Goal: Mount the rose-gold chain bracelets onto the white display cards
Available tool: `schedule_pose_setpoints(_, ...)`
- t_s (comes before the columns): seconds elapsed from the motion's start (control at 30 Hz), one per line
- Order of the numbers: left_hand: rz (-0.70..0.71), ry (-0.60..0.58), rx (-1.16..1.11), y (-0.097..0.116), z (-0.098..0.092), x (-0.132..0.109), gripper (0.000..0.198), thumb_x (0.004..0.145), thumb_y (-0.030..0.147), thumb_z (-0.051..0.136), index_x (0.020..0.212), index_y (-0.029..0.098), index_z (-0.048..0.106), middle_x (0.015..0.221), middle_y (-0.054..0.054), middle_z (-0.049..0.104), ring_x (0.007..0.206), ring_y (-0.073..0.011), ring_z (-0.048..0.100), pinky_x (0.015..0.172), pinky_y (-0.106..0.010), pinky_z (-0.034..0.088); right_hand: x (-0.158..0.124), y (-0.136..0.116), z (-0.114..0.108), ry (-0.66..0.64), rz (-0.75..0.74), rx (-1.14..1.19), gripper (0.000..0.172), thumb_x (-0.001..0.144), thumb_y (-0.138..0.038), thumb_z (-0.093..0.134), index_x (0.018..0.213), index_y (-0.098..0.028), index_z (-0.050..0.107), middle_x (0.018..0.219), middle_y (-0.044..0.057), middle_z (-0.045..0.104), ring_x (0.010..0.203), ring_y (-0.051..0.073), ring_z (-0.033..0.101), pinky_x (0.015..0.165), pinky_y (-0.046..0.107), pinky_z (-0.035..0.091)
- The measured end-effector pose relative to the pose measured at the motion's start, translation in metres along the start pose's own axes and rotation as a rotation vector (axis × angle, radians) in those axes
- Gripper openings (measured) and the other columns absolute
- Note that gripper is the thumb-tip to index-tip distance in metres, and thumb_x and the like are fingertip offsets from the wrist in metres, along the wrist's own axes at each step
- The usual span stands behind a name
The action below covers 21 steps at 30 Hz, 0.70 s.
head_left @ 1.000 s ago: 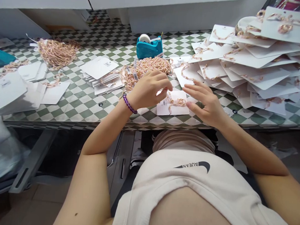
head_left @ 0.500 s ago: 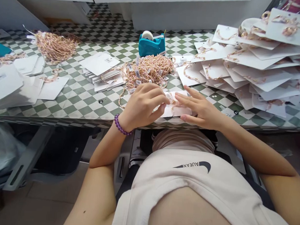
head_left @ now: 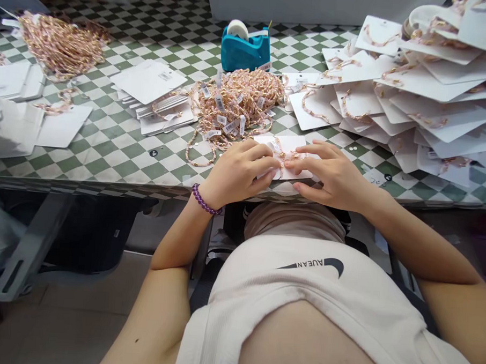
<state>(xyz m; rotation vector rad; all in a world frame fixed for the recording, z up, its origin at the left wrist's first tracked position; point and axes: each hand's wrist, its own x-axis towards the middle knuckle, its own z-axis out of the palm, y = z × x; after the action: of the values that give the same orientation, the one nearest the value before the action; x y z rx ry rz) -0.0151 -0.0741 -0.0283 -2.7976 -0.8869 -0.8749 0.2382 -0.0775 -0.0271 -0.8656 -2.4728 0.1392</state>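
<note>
A white display card (head_left: 303, 174) lies flat near the table's front edge, carrying a pink and gold beaded bracelet (head_left: 282, 155). My left hand (head_left: 245, 168), with a purple bead bracelet (head_left: 204, 200) at its wrist, rests over the card's left side. Its fingers are bent and drawn together, their tips at the beads; whatever they pinch is hidden. From the right, my right hand (head_left: 330, 172) reaches over the card with fingers spread, index and middle fingertips touching the beads. Just behind lies a heap of tagged beaded bracelets (head_left: 246, 99).
A teal tape dispenser (head_left: 245, 49) stands behind the heap. Carded bracelets (head_left: 428, 88) are piled high at right. To the left are a stack of white cards (head_left: 148, 81), a bundle of beaded strands (head_left: 63, 45) and more cards (head_left: 12, 123) on the checkered tablecloth (head_left: 118, 168).
The view has shifted slightly. My left hand has lowered, its fingertips now down at the beads on the card. My right fingers remain on the card, a little more bent.
</note>
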Motion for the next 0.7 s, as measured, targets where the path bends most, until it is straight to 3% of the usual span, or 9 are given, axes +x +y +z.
schedule_pose_setpoints(0.1, -0.004, -0.019, -0.038, -0.002, 0.001, 0.002, 0.021, 0.101, 0.027, 0.052, 0.104, 0.02, 0.072, 0.1, -0.007, 0.073, 0.091, -0.0213, 0.062, 0.085, -0.037, 0.053, 0.002, 0.0, -0.001, -0.054, 0.1, 0.09, 0.022, 0.095, -0.036, 0.056, 0.108, -0.024, 0.069, 0.116, 0.006, 0.074, 0.126, 0.027, 0.061, 0.113, 0.049, 0.046)
schedule_pose_setpoints(0.2, -0.023, -0.051, -0.055, -0.003, 0.0, 0.002, 0.022, 0.101, 0.027, 0.052, 0.107, 0.021, 0.073, 0.101, -0.007, 0.073, 0.092, -0.0214, 0.062, 0.087, -0.037, 0.052, 0.004, 0.002, -0.004, -0.08, 0.183, 0.183, 0.025, 0.093, -0.037, 0.057, 0.112, -0.024, 0.067, 0.121, 0.006, 0.072, 0.132, 0.029, 0.058, 0.123, 0.058, 0.034)
schedule_pose_setpoints(0.27, -0.03, -0.059, -0.057, -0.003, -0.001, 0.002, 0.023, 0.101, 0.026, 0.052, 0.107, 0.021, 0.073, 0.101, -0.008, 0.073, 0.092, -0.0212, 0.062, 0.088, -0.037, 0.052, 0.004, 0.005, -0.008, -0.121, 0.221, 0.252, 0.027, 0.092, -0.041, 0.056, 0.11, -0.024, 0.067, 0.123, 0.007, 0.071, 0.139, 0.031, 0.053, 0.123, 0.06, 0.033)
schedule_pose_setpoints(0.37, -0.038, -0.066, -0.055, -0.002, -0.002, 0.001, 0.023, 0.101, 0.026, 0.051, 0.106, 0.021, 0.073, 0.102, -0.007, 0.073, 0.092, -0.0205, 0.062, 0.087, -0.036, 0.052, 0.002, 0.008, -0.012, -0.163, 0.199, 0.294, 0.03, 0.094, -0.044, 0.055, 0.111, -0.024, 0.067, 0.129, 0.008, 0.069, 0.149, 0.031, 0.042, 0.118, 0.056, 0.042)
schedule_pose_setpoints(0.47, -0.051, -0.072, -0.057, -0.001, -0.001, 0.0, 0.023, 0.101, 0.026, 0.05, 0.108, 0.021, 0.072, 0.103, -0.007, 0.073, 0.094, -0.0209, 0.062, 0.088, -0.037, 0.052, -0.003, 0.005, -0.01, -0.121, 0.11, 0.162, 0.027, 0.095, -0.04, 0.057, 0.114, -0.023, 0.066, 0.137, 0.008, 0.066, 0.154, 0.03, 0.035, 0.125, 0.058, 0.033)
schedule_pose_setpoints(0.57, -0.048, -0.059, -0.041, -0.001, 0.0, -0.001, 0.024, 0.102, 0.027, 0.049, 0.105, 0.02, 0.072, 0.103, -0.008, 0.073, 0.094, -0.0217, 0.061, 0.087, -0.038, 0.052, -0.006, -0.003, -0.003, -0.1, 0.046, 0.007, 0.027, 0.096, -0.037, 0.058, 0.116, -0.022, 0.066, 0.135, 0.009, 0.066, 0.152, 0.032, 0.039, 0.128, 0.062, 0.024)
schedule_pose_setpoints(0.7, -0.041, -0.057, -0.034, 0.0, 0.001, 0.0, 0.024, 0.102, 0.028, 0.049, 0.099, 0.019, 0.072, 0.101, -0.008, 0.073, 0.092, -0.022, 0.061, 0.085, -0.038, 0.051, -0.004, -0.008, 0.001, -0.059, 0.097, -0.034, 0.032, 0.096, -0.04, 0.057, 0.122, -0.022, 0.066, 0.122, 0.01, 0.071, 0.144, 0.033, 0.049, 0.126, 0.064, 0.027)
